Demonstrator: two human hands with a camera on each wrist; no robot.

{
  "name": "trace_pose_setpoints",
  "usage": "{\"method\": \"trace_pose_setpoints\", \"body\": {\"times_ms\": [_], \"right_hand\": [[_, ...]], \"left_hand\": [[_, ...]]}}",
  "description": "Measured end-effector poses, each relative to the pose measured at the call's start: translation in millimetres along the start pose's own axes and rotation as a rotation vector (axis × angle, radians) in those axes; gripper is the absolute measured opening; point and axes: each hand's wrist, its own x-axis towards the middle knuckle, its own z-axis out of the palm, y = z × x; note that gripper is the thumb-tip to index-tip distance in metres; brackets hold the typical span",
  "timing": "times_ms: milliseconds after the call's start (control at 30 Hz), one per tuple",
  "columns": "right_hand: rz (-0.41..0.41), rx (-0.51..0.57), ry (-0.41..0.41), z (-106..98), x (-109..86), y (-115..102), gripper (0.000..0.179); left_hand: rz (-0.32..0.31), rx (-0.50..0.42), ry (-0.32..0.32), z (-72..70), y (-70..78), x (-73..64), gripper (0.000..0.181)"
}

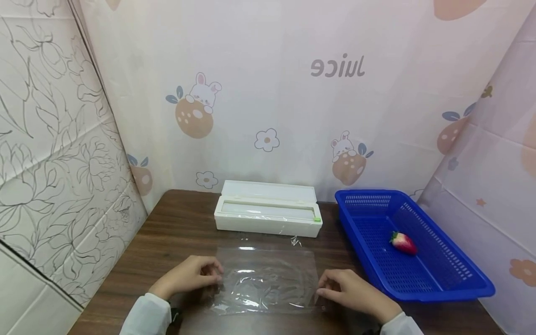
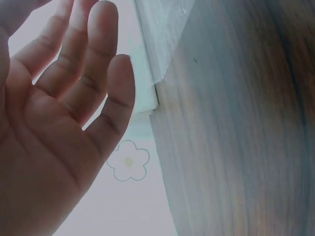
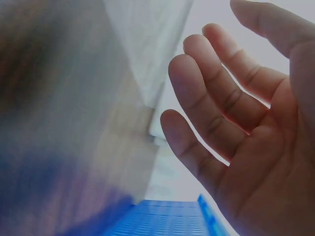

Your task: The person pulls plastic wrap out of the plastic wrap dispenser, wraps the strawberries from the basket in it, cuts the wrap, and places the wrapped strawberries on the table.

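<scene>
A sheet of clear plastic wrap (image 1: 268, 284) lies on the wooden table, wrinkled and shiny, in front of a white wrap dispenser box (image 1: 268, 224) whose lid stands raised. My left hand (image 1: 190, 275) is beside the sheet's left edge, fingers loosely bent. In the left wrist view, the left palm (image 2: 54, 132) and relaxed fingers show with nothing gripped. At the sheet's right edge is my right hand (image 1: 349, 293), its thumb and fingers apart. The right wrist view shows the right hand's palm (image 3: 261, 167) with gently curved fingers, holding nothing. Whether either hand touches the film, I cannot tell.
To the right stands a blue plastic basket (image 1: 444, 298) with a strawberry (image 1: 404, 243) in it. A green slider (image 1: 317, 219) sits on the box's right end. Behind the table hangs a printed curtain (image 1: 268, 93); a floral-patterned wall (image 1: 54, 153) borders the left.
</scene>
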Motion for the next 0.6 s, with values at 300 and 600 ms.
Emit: {"method": "trace_pose_setpoints", "body": {"times_ms": [300, 600], "right_hand": [[0.04, -0.085, 0.08, -34.7, 3.9, -18.4, 0.005], [0.091, -0.148, 0.125, -68.3, 1.1, -28.8, 0.006]], "left_hand": [[0.006, 0.051, 0.053, 2.3, 7.1, 8.1, 0.02], [0.026, 0.031, 0.057, 10.3, 10.6, 10.9, 0.015]]}}
